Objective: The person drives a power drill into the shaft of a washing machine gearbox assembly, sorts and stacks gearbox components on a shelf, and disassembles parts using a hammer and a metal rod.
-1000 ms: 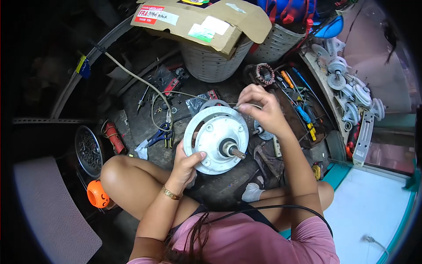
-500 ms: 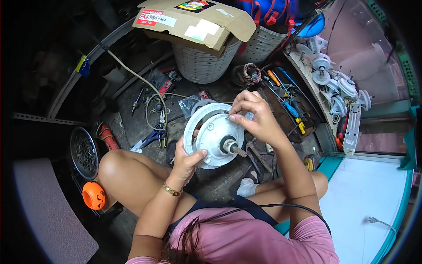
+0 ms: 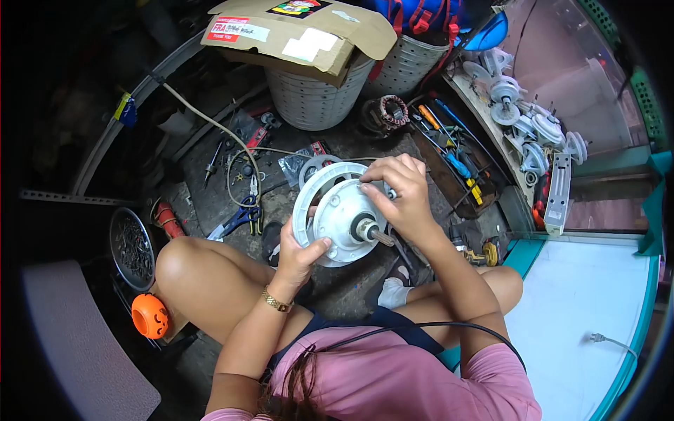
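A round, light-grey metal gearbox (image 3: 337,214) with a wide flange ring is held up over my lap. Its splined shaft (image 3: 381,237) points toward the lower right. My left hand (image 3: 302,249) grips the lower left of the flange, thumb on the front face and fingers behind. At the upper right edge, my right hand (image 3: 397,189) pinches thumb and fingertips together against the housing. A small metal piece shows beside those fingers; whatever lies between the fingertips is hidden.
A tray of screwdrivers and pliers (image 3: 460,165) lies to the right. Blue-handled pliers (image 3: 243,216) and a cable rest on the floor at left, near a bowl of screws (image 3: 132,249). A cardboard box (image 3: 302,38) tops a perforated drum (image 3: 319,98). White gear parts (image 3: 537,130) line a ledge.
My right hand has shifted slightly down and its fingers have changed position at the gearbox edge. My left hand keeps its grip. The view has shifted a little.
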Available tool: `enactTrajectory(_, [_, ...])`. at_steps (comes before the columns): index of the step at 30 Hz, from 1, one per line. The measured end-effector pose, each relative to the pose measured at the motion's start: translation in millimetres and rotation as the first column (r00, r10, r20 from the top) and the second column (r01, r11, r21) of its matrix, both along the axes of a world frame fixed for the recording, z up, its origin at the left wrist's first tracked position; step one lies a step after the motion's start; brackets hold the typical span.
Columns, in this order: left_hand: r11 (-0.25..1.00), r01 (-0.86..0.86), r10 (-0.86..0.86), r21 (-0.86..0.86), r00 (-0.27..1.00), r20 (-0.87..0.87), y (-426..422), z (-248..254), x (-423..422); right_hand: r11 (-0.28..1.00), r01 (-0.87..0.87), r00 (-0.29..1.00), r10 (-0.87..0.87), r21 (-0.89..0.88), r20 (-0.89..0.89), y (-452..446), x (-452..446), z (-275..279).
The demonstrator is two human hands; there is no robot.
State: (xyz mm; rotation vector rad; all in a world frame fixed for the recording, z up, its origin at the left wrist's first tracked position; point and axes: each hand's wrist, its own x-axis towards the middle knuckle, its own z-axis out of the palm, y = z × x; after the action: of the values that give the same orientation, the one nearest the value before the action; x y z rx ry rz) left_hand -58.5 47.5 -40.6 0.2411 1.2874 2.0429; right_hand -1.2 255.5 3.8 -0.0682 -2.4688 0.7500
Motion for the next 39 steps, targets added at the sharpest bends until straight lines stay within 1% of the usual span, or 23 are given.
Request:
enactTrajectory(1, [1.000, -0.005, 0.005, 0.000, 1.000, 0.015, 0, 1, 1, 0.997, 0.024, 0.999, -0.021, 0.072, -0.047, -3, 1, -2])
enactTrajectory(2, [1.000, -0.007, 0.007, 0.001, 1.000, 0.029, 1, 0, 1, 0.996, 0.037, 0.993, -0.028, 0.083, -0.111, -6, 2, -7])
enactTrajectory(4, [0.999, 0.034, -0.033, -0.012, 0.997, 0.068, -2, 1, 2, 0.993, 0.005, 0.984, 0.016, 0.120, -0.179, -6, 3, -20])
enactTrajectory(6, [0.999, 0.033, -0.032, -0.005, 0.990, 0.135, -5, 0, 4, 0.986, -0.033, 0.973, 0.068, 0.161, -0.219, -6, 4, -30])
enactTrajectory(8, [0.998, 0.057, -0.053, -0.023, 0.984, 0.171, -14, -10, 5, 0.988, -0.087, 0.966, 0.116, 0.129, -0.233, -8, 5, -43])
enactTrajectory(9, [0.998, 0.052, -0.046, -0.028, 0.980, 0.192, -15, -11, 6, 0.986, -0.115, 0.963, 0.141, 0.123, -0.230, -9, 6, -44])
enactTrajectory(14, [0.997, 0.047, -0.031, -0.059, 0.965, 0.259, -22, -21, 5, 0.992, -0.122, 0.983, 0.118, -0.022, -0.139, -13, 1, -59])
enactTrajectory(18, [0.996, 0.014, 0.008, -0.085, 0.968, 0.252, -20, -29, 1, 0.986, -0.108, 0.993, 0.100, -0.123, -0.069, -9, -7, -65])
enactTrajectory(21, [0.995, -0.010, 0.037, -0.097, 0.958, 0.286, -15, -30, -3, 0.986, -0.123, 0.992, 0.122, -0.111, -0.019, -4, -14, -72])
enactTrajectory(24, [0.991, -0.047, 0.081, -0.127, 0.957, 0.279, -15, -41, -9, 0.921, -0.205, 0.977, 0.175, -0.330, -0.120, 23, -30, -88])
enactTrajectory(25, [0.989, -0.056, 0.092, -0.134, 0.955, 0.282, -11, -38, -11, 0.829, -0.091, 0.995, 0.098, -0.551, -0.016, 43, -36, -113])
enactTrajectory(26, [0.990, -0.064, 0.101, -0.128, 0.947, 0.306, -11, -42, -13, 0.679, 0.049, 0.999, -0.030, -0.732, 0.040, 63, -46, -123])
enactTrajectory(27, [0.990, -0.072, 0.109, -0.123, 0.938, 0.329, -13, -47, -15, 0.714, 0.177, 0.983, -0.091, -0.677, 0.161, 96, -55, -156])
enactTrajectory(28, [0.990, -0.083, 0.119, -0.115, 0.930, 0.347, -13, -51, -19, 0.854, 0.305, 0.904, -0.120, -0.421, 0.411, 129, -58, -190])
enactTrajectory(29, [0.986, -0.129, 0.160, -0.108, 0.920, 0.357, -11, -50, -19, 0.934, 0.277, 0.856, -0.134, -0.224, 0.499, 154, -55, -230])
enactTrajectory(30, [0.983, -0.147, 0.179, -0.110, 0.904, 0.388, -11, -52, -22, 0.977, 0.204, 0.777, -0.123, -0.061, 0.618, 174, -52, -264])
enactTrajectory(31, [0.980, -0.162, 0.195, -0.113, 0.887, 0.418, -13, -53, -24, 0.993, 0.098, 0.689, -0.119, 0.071, 0.715, 187, -49, -285])
enactTrajectory(34, [0.973, -0.203, 0.230, -0.108, 0.845, 0.483, -12, -56, -32, 0.989, -0.051, 0.605, -0.082, 0.141, 0.792, 204, -58, -307])
enactTrajectory(35, [0.974, -0.207, 0.227, -0.097, 0.834, 0.502, -12, -55, -34, 0.955, -0.172, 0.608, -0.091, 0.243, 0.788, 206, -64, -314])
enactTrajectory(38, [0.973, -0.210, 0.227, -0.095, 0.805, 0.549, -13, -57, -39, 0.882, -0.312, 0.615, -0.096, 0.353, 0.783, 208, -73, -328])
enactTrajectory(39, [0.972, -0.215, 0.229, -0.091, 0.800, 0.554, -12, -56, -42, 0.873, -0.345, 0.603, -0.074, 0.344, 0.794, 208, -76, -328])
